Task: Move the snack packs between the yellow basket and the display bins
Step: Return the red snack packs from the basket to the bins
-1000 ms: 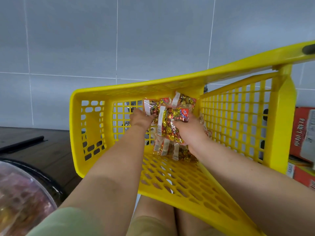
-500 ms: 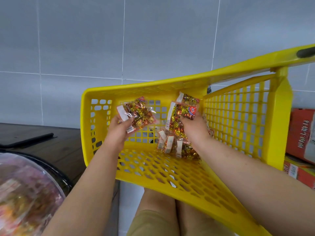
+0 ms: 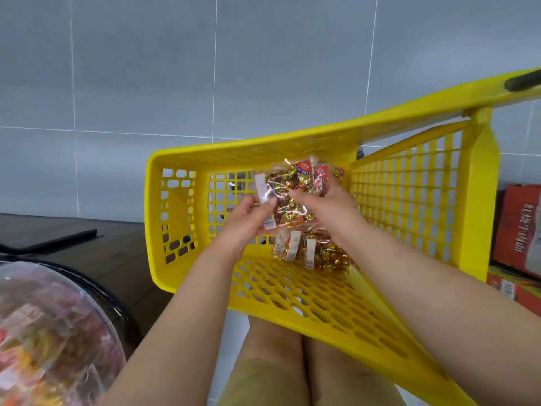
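Both hands have come together inside the yellow basket [image 3: 205, 153]; half a second ago they were apart, each lifting its own pack. The left hand [image 3: 246, 224] pinches the white label edge of the held packs [image 3: 292, 186] between thumb and curled fingers. The right hand [image 3: 333, 206] lays its thumb across the front, its fingers wrapped behind. The packs are thus gathered into one bundle, raised just above the loose packs [image 3: 313, 253] lying by the basket's right wall. The bundle looks about ready to go to the display bin [image 3: 52, 323] at lower left, with several packs left to fetch.
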### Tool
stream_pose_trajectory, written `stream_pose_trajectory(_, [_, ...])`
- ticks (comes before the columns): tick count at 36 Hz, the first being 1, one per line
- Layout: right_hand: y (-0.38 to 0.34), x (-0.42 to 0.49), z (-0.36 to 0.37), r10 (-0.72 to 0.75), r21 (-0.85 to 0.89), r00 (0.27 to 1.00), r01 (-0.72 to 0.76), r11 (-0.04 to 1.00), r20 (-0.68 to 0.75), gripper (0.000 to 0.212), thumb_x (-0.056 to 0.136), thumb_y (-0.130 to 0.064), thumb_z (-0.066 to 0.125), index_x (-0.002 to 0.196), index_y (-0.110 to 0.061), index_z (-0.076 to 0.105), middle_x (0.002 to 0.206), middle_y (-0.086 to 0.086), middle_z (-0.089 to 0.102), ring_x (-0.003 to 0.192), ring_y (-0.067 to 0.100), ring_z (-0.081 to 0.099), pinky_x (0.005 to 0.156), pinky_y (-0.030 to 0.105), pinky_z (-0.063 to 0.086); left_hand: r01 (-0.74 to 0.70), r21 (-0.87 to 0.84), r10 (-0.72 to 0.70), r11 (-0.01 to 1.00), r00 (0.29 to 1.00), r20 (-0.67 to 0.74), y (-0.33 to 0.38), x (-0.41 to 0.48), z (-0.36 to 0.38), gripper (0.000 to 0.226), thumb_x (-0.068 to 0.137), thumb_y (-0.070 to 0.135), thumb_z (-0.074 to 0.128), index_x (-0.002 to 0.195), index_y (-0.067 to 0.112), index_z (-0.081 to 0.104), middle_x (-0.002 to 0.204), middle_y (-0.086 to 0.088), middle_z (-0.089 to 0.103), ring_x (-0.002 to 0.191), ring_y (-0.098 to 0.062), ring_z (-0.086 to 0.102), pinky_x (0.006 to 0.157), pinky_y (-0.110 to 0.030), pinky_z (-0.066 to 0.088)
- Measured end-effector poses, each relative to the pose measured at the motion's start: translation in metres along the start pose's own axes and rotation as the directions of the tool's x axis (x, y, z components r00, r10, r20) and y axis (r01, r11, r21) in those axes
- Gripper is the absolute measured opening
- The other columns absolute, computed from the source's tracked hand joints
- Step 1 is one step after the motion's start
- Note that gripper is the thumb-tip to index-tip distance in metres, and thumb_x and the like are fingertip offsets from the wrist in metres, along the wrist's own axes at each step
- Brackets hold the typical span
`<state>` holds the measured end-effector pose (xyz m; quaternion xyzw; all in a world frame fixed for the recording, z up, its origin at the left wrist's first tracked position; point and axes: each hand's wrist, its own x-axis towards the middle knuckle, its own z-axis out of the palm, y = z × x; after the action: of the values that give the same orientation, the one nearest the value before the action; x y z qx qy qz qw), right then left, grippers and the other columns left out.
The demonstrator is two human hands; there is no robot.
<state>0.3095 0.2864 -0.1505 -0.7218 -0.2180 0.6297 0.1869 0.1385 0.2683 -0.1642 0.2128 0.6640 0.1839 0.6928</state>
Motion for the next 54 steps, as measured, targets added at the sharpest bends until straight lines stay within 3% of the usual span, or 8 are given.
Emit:
stream_pose_trajectory(3, [-0.001,0.003,-0.004,-0.012,0.034,0.988,0.018,0.999,-0.156,0.08,0.075,-0.034,0.078,0.141,-0.025,0.035,0.137,-0.001,0.05,0.124,0.022,0.049,0.097,0.037,0.044,0.037,0.002,-0.036,0.999,0.988,-0.147,-0.018,0.012,0.005,0.018,0.097,0.035,0.052,0.097,0.02,0.059,0.079,0.005,0.07,0.074,-0.012,0.068,0.067,-0.027,0.053])
stream_pose_trajectory(10, [-0.007,0.006,-0.014,0.045,0.219,0.952,0.023,0.975,-0.302,0.051,0.08,-0.021,0.075,0.122,-0.023,0.046,0.094,-0.017,0.053,0.091,0.008,0.055,0.059,0.019,0.055,0.243,0.519,-0.2,0.819,0.97,-0.139,-0.068,0.04,0.02,0.049,0.091,0.028,0.06,0.136,0.017,0.043,0.126,-0.006,0.054,0.102,-0.02,0.053,0.08,-0.025,0.036])
stream_pose_trajectory(18, [-0.007,0.002,-0.013,0.074,0.209,0.967,-0.022,0.978,-0.242,0.064,0.08,-0.026,0.075,0.134,-0.021,0.041,0.082,-0.023,0.043,0.091,0.006,0.048,0.08,0.029,0.041,0.079,0.499,0.012,0.863,0.984,-0.175,-0.077,0.049,0.016,0.021,0.084,0.022,0.071,0.092,0.02,0.051,0.099,0.001,0.062,0.094,-0.02,0.059,0.076,-0.022,0.04])
stream_pose_trajectory(26, [-0.003,0.004,-0.007,0.089,0.139,0.972,-0.06,0.989,-0.215,0.081,0.077,-0.032,0.077,0.143,-0.022,0.032,0.139,-0.001,0.046,0.126,0.022,0.044,0.094,0.039,0.044,-0.001,0.494,0.075,0.869,0.988,-0.131,-0.064,0.041,0.02,0.026,0.089,0.017,0.064,0.07,0.024,0.049,0.076,0.009,0.056,0.08,-0.012,0.053,0.058,-0.012,0.035])
stream_pose_trajectory(30, [-0.003,0.006,-0.009,0.08,0.175,0.973,-0.042,0.984,-0.215,0.078,0.077,-0.031,0.077,0.142,-0.02,0.035,0.104,-0.016,0.049,0.108,0.012,0.044,0.087,0.032,0.041,-0.003,0.401,0.053,0.916,0.992,-0.112,-0.059,0.03,0.016,0.028,0.093,0.011,0.059,0.07,0.017,0.044,0.095,0.005,0.063,0.099,-0.007,0.054,0.074,-0.019,0.041])
stream_pose_trajectory(39, [-0.016,-0.007,-0.014,0.198,0.316,0.978,-0.166,0.934,-0.069,0.078,0.074,-0.031,0.079,0.14,-0.023,0.036,0.117,-0.01,0.052,0.11,0.016,0.05,0.089,0.043,0.045,-0.119,0.365,0.223,0.923,0.94,-0.257,-0.039,-0.038,-0.021,0.029,0.091,0.005,0.059,0.069,0.017,0.044,0.076,0.001,0.059,0.077,0.005,0.055,0.058,-0.002,0.037])
stream_pose_trajectory(46, [-0.019,-0.051,-0.023,0.317,0.436,0.942,-0.334,0.836,0.114,0.02,0.084,-0.021,0.07,0.095,-0.01,0.059,0.075,0.009,0.074,0.068,0.025,0.072,0.052,0.041,0.058,-0.184,0.238,0.279,0.954,0.836,-0.472,-0.015,-0.105,-0.058,0.028,0.091,0.009,0.061,0.07,0.02,0.047,0.071,0.001,0.057,0.068,-0.008,0.053,0.062,-0.018,0.038])
stream_pose_trajectory(54, [-0.023,-0.133,-0.02,0.198,0.457,0.955,-0.28,0.844,0.219,0.031,0.082,-0.02,0.07,0.111,-0.012,0.061,0.094,0.01,0.074,0.083,0.025,0.072,0.065,0.038,0.058,-0.406,-0.281,0.167,0.87,0.777,-0.607,0.011,-0.196,-0.071,0.025,0.094,0.002,0.053,0.075,0.015,0.045,0.062,0.002,0.059,0.059,-0.009,0.059,0.056,-0.022,0.049])
